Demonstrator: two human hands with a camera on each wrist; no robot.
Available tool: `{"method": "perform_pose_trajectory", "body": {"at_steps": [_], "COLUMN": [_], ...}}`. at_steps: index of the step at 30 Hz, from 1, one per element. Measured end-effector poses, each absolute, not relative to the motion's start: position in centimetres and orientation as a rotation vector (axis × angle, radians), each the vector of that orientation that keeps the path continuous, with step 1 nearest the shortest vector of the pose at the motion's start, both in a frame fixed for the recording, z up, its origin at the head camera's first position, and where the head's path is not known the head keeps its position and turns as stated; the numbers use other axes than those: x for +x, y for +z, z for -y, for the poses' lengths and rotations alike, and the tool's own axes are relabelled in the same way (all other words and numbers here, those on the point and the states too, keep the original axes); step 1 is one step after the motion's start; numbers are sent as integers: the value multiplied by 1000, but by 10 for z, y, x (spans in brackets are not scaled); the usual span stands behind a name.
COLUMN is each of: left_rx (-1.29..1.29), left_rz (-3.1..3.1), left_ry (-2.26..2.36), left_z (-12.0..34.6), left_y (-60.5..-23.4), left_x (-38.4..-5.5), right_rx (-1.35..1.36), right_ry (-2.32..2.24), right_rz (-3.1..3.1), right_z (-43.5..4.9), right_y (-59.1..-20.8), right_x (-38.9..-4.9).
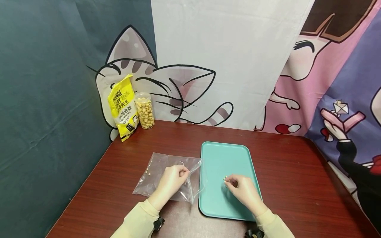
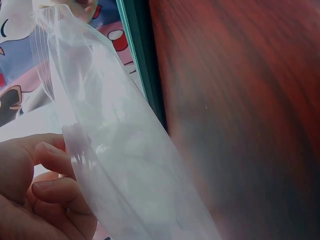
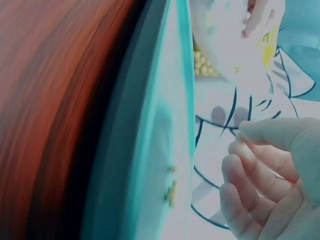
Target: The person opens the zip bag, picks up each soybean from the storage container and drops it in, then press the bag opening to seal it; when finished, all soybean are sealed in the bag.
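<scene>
My left hand (image 1: 172, 178) pinches the mouth of a clear zip bag (image 1: 162, 190) between thumb and fingers, so that edge stands up off the table. Its zip strip (image 2: 47, 55) shows in the left wrist view. A few small pale-yellow pieces (image 1: 148, 170) lie inside, toward the bag's left side. Above the turquoise tray (image 1: 221, 155) is my right hand (image 1: 242, 188), its fingers loosely bent with no piece visible between them. Several small yellow pieces (image 3: 171, 192) lie on the tray, right by those fingertips in the head view.
A clear jar (image 1: 145, 112) of yellow pieces and a yellow printed packet (image 1: 123, 107) stand at the table's back left. Cartoon-printed cloth (image 1: 190, 92) hangs behind the dark red table (image 1: 294, 178). The bag's right edge overlaps the tray's left rim in the head view.
</scene>
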State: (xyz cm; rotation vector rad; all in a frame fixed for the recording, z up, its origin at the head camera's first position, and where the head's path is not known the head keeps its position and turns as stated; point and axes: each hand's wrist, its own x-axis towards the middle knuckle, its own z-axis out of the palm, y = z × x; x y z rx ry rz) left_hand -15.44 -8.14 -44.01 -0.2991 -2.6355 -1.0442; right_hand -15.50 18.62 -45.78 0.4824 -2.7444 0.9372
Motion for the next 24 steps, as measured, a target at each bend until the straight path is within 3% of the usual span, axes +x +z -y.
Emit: {"method": "perform_pose_trajectory", "body": {"at_steps": [24], "left_rx": [-346], "left_rz": [2637], "left_ry": [-1054], "left_z": [71], "left_y": [-439], "left_x": [-154], "right_rx": [809], "right_ry": [1176], "right_rz": [2649], "right_z": [-126], "right_y": [-450], "right_x": [-143]}}
